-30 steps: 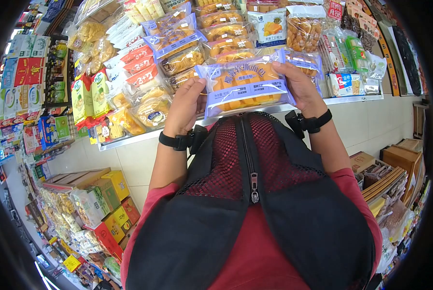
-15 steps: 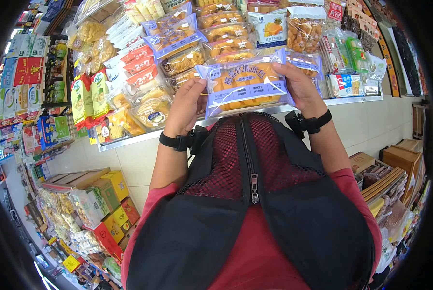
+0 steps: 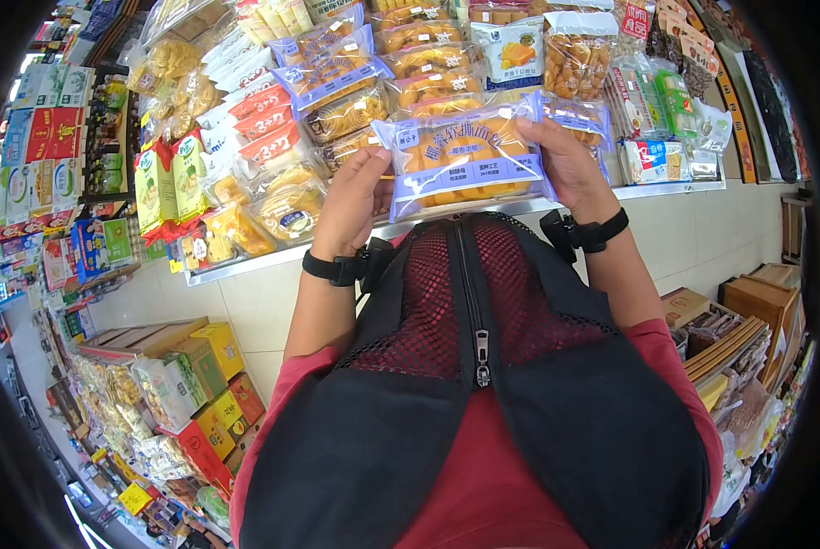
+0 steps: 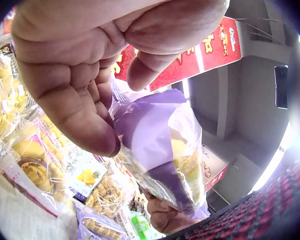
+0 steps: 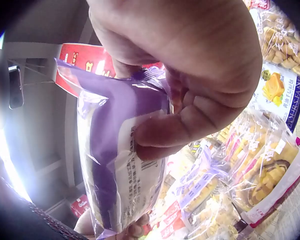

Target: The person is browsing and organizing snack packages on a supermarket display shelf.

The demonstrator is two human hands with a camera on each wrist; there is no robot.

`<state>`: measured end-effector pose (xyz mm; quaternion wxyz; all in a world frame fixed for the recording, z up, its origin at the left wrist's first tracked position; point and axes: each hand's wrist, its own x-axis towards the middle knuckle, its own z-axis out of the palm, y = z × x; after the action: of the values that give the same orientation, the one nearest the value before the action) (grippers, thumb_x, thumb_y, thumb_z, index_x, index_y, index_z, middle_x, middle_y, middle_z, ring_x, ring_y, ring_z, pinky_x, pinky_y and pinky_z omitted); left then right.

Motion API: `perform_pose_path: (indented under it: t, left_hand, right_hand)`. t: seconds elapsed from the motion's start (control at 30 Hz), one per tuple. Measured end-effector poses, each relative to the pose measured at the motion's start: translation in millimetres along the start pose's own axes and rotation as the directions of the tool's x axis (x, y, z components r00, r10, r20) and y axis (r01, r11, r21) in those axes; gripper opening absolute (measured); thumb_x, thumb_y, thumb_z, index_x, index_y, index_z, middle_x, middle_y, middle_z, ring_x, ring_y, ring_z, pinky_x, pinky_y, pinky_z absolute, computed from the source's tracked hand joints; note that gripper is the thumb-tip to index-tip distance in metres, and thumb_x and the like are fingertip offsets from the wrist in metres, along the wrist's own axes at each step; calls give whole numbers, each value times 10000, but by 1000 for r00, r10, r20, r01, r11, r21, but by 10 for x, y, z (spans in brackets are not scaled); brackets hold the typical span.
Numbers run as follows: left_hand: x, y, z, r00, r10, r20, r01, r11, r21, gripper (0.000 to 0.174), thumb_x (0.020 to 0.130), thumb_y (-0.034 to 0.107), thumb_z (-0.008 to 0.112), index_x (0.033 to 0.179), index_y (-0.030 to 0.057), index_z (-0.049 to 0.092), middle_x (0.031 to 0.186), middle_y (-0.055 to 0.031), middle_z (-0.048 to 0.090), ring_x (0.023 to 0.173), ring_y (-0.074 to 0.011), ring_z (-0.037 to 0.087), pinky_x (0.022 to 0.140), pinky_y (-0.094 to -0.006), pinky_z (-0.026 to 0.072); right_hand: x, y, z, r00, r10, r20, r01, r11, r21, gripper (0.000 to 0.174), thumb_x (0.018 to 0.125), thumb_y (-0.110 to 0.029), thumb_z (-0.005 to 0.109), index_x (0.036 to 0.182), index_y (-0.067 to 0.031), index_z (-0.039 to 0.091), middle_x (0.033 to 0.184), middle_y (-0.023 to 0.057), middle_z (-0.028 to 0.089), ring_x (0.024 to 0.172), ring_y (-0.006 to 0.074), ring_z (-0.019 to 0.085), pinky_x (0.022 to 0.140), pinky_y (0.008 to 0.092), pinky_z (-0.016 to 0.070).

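Observation:
A purple-and-clear bag of bread (image 3: 469, 160) is held up in front of the chest, printed side facing up toward the head camera. My left hand (image 3: 355, 197) pinches its left end, thumb on top and fingers behind. At the opposite end my right hand (image 3: 570, 169) grips the upper corner the same way. From the left wrist, the left hand (image 4: 90, 75) has its thumb and fingers at the bag's sealed end (image 4: 150, 120). In the right wrist view, the right hand's fingers (image 5: 165, 132) press the back of the bag (image 5: 115, 145), where small print and a barcode show.
Beyond the bag, a display table with a metal edge (image 3: 273, 261) carries packaged breads and snacks, including similar purple bags (image 3: 332, 69) and a white-and-blue bag (image 3: 508, 50). Stacked cartons (image 3: 213, 416) stand at lower left. Wooden boxes (image 3: 762, 302) are at right.
The bag tilts very slightly in the hands, and the glare across its printed front shifts. Both hands keep their hold in nearly the same place.

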<state>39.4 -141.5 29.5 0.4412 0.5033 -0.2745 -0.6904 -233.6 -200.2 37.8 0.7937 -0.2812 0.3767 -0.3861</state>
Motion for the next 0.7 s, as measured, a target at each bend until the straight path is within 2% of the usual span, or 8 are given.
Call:
perform_pose_path:
  t: [0.2, 0.63, 0.7]
  left_hand:
    - [-18, 31, 43, 1000, -4, 7, 5, 1000, -12, 235, 980, 229, 471, 1077, 30, 551, 964, -81, 646, 819, -169, 665, 693, -332, 575]
    - [11, 19, 76, 1000, -10, 21, 10, 1000, -11, 257, 982, 258, 481, 1087, 34, 549, 966, -73, 652, 816, -162, 665, 692, -301, 556]
    - [13, 20, 62, 999, -30, 29, 30, 1000, -6, 279, 983, 263, 488, 1130, 36, 553, 1017, -75, 635, 844, -162, 628, 759, -306, 521]
  right_hand:
    - [-1, 11, -22, 1000, -11, -27, 11, 1000, 12, 427, 857, -220, 684, 1187, 7, 539, 1114, 104, 629, 998, 176, 620, 900, 316, 496]
    - [12, 38, -123, 998, -13, -63, 11, 999, -33, 376, 847, -186, 691, 1165, -22, 572, 1097, 73, 635, 1001, 168, 607, 909, 315, 471]
    - [0, 24, -102, 998, -5, -61, 3, 1000, -28, 374, 846, -176, 690, 1166, -21, 572, 1093, 72, 635, 1001, 167, 607, 910, 315, 471]
